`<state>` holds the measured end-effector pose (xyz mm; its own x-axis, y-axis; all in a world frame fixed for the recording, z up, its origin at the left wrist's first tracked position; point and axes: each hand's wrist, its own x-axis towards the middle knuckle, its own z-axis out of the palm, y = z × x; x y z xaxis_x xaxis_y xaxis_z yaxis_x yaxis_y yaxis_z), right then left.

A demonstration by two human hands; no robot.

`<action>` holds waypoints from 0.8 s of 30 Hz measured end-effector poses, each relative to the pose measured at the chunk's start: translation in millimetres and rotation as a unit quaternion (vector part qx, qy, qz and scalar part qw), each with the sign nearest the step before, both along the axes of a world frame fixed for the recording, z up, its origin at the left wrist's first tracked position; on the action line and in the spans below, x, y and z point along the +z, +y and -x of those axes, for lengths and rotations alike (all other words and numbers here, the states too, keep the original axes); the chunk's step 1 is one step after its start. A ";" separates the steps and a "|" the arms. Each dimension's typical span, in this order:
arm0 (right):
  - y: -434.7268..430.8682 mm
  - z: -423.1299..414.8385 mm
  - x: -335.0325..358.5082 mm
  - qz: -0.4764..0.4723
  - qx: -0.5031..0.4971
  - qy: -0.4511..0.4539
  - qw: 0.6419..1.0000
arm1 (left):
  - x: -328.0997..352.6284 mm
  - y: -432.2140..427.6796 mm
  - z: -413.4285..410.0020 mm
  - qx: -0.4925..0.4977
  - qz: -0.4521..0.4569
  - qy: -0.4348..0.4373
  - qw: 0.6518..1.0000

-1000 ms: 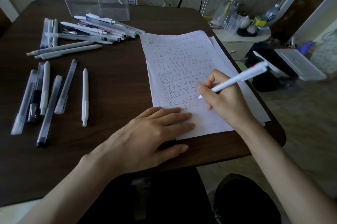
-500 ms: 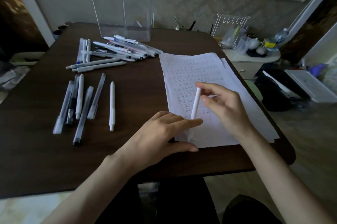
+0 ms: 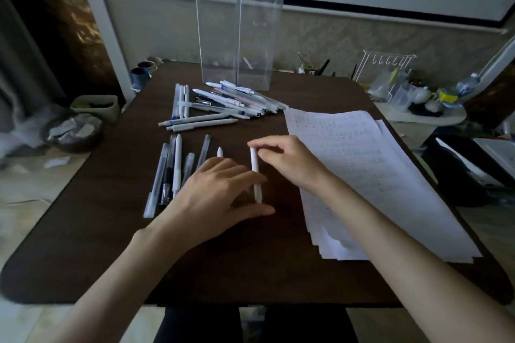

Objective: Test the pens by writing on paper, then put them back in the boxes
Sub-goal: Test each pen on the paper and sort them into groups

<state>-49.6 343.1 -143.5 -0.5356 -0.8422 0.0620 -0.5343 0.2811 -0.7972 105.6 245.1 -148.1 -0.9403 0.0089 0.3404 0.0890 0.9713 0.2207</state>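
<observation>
Head view: the right hand (image 3: 289, 164) pinches the far end of a white pen (image 3: 254, 164) between thumb and forefinger, holding it left of the paper (image 3: 362, 164). It is probably being laid beside the row of pens (image 3: 175, 172). The left hand (image 3: 217, 195) has nearly straight, close-set fingers touching its middle, steadying it. The clear boxes (image 3: 239, 36) stand at the far edge.

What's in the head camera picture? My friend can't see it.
A person's right hand pinches one end of a white pen low over a dark table, and the left hand rests beside it. Other pens lie in a row and a pile to the left, written-on paper to the right, two clear boxes standing behind.
</observation>
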 end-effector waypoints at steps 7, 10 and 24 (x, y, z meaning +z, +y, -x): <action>-69.3 15.6 0.0 -0.019 0.008 0.111 0.994 | -11.8 -22.2 -8.9 0.012 -0.009 -0.082 0.997; -99.1 17.2 8.0 -0.023 0.042 0.155 0.987 | -16.9 -26.2 -8.1 0.023 -0.040 -0.112 0.993; -140.5 16.5 -0.1 -0.098 0.078 0.327 0.937 | -26.7 -36.4 -17.5 0.107 -0.071 -0.033 0.991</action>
